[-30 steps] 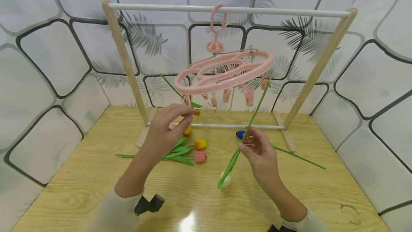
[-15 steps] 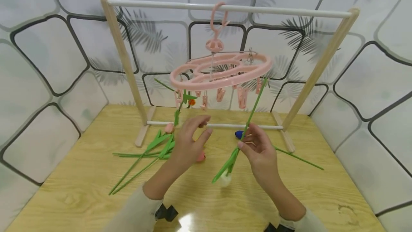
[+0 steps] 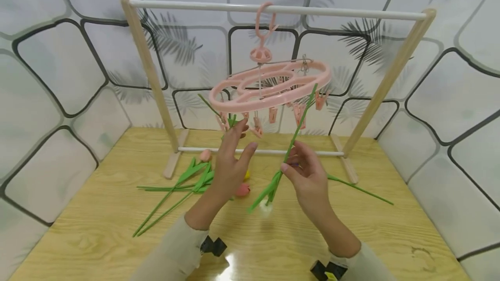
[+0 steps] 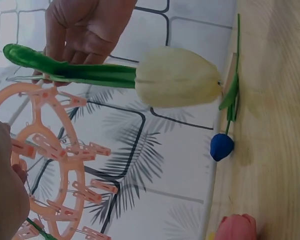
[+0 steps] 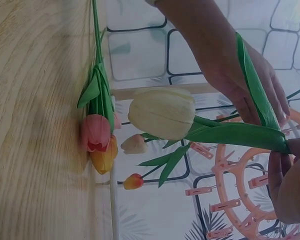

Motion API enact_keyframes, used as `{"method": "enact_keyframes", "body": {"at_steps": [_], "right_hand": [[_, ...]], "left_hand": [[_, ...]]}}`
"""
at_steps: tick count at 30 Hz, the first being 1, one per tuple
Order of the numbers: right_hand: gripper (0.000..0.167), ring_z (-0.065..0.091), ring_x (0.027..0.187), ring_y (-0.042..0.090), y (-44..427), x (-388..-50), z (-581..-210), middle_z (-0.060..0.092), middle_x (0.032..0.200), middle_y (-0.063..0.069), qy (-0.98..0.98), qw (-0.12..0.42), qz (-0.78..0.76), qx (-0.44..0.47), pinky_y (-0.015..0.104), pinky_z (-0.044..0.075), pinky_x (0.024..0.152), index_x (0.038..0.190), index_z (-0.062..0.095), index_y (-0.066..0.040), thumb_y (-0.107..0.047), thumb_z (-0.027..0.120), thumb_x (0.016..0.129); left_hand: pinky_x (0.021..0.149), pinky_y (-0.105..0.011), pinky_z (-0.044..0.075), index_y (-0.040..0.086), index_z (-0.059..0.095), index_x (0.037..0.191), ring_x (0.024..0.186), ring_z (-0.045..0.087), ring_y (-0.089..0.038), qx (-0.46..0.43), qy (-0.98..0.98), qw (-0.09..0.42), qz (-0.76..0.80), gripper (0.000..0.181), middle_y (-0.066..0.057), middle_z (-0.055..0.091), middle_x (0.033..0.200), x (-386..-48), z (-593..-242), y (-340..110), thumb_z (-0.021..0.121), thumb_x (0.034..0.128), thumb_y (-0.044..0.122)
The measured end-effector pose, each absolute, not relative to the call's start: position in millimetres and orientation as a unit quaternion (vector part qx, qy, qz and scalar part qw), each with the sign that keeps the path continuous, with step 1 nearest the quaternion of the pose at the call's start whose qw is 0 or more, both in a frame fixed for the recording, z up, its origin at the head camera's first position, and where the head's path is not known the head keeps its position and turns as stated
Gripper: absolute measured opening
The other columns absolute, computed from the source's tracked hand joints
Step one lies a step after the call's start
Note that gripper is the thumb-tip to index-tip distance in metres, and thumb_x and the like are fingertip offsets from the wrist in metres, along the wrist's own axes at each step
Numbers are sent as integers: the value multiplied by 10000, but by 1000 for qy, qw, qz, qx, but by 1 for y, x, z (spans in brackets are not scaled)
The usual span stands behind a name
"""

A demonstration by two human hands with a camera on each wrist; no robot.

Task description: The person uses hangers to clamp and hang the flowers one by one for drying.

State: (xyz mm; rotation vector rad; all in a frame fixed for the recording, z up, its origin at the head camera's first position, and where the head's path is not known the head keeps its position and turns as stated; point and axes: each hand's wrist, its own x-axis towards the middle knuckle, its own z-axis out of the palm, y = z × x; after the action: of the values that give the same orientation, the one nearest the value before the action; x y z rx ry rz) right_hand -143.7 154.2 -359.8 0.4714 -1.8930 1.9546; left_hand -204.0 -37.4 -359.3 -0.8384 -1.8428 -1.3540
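Since half a second ago, the white flower has slid a bit toward nine o'clock with the right hand, and the left hand has gone up a little toward twelve. The right hand pinches the white flower's green stem between thumb and fingers. The white flower is tilted, with its bloom down at seven o'clock and its stem tip up at one o'clock, in front of the ring. I can't tell if the tip touches the ring. The left hand is at nine o'clock from the white flower, its thumb spread away from its fingers. It is close to green leaves under the ring, but I can't tell if it touches them. The ring hangs from the white bar, its three o'clock end higher. Small clips dangle under it. A peach flower and an orange flower show near the clips. On the table, a pink flower is at five o'clock from the left hand, with a yellow flower just beside it. A blue flower lies behind the right hand.
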Motion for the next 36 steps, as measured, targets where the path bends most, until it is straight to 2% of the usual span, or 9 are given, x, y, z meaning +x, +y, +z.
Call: {"method": "enact_keyframes", "body": {"at_steps": [2,4,10,13,18,22,25,29,36], "right_hand": [[554,596,1023,96,153,-145,-359,540,1196,-4,-677,186,693,165,199,544,906,1417,469,23,122,651,903],[560,595,1023,96,152,-146,-359,540,1194,-7,-680,183,692,159,199,544,903,1421,455,43,122,651,903],[569,593,1025,101,151,-148,-358,538,1193,-1,-681,180,694,152,196,546,896,1430,445,49,118,651,904],[576,592,1025,99,151,-149,-357,538,1194,-4,-682,178,693,151,194,546,894,1438,442,43,122,646,905],[578,589,1033,107,152,-150,-356,538,1195,-6,-689,172,690,139,200,543,905,1448,457,-4,109,645,913],[586,587,1037,109,154,-152,-355,534,1193,-4,-690,168,691,134,203,541,913,1456,457,-22,109,642,916],[589,589,1034,109,155,-153,-356,537,1186,-4,-688,168,693,136,204,543,907,1457,455,-19,118,638,914],[586,594,1022,111,155,-154,-356,547,1170,-3,-685,170,694,139,208,551,885,1447,459,-7,125,643,906],[585,589,1024,115,155,-154,-355,543,1172,-1,-688,169,690,147,205,550,882,1448,466,-35,112,645,911]], "left_hand": [[1029,-435,483,35,438,1507,1251,549,-301,-325,-704,347,-528,527,-139,553,1435,-205,-355,-33,544,1055,287],[1025,-412,490,41,483,1476,1233,566,-301,-325,-695,357,-532,491,-145,573,1411,-206,-352,-30,538,1057,289],[987,-350,526,23,648,1313,1265,590,-272,-319,-677,387,-538,326,-158,626,1349,-210,-343,-28,592,1027,167],[926,-367,552,4,675,1271,1193,626,-280,-318,-679,389,-535,291,-178,633,1330,-211,-341,-29,606,1013,120],[1001,-425,528,2,663,1295,1300,568,-278,-330,-697,357,-528,303,-173,593,1398,-209,-339,-33,598,999,23],[1097,-440,462,-12,646,1316,1396,489,-292,-359,-704,339,-510,330,-183,552,1456,-206,-334,-39,563,997,-37],[1104,-446,451,-28,639,1317,1376,501,-316,-389,-710,334,-483,345,-202,543,1460,-204,-329,-46,560,984,-68],[997,-432,498,-38,629,1325,1318,533,-330,-418,-723,319,-449,351,-212,540,1458,-200,-321,-53,540,988,-85],[1076,-453,478,22,650,1326,1388,484,-299,-408,-762,261,-430,319,-167,556,1438,-201,-317,-57,527,1032,17]]}}
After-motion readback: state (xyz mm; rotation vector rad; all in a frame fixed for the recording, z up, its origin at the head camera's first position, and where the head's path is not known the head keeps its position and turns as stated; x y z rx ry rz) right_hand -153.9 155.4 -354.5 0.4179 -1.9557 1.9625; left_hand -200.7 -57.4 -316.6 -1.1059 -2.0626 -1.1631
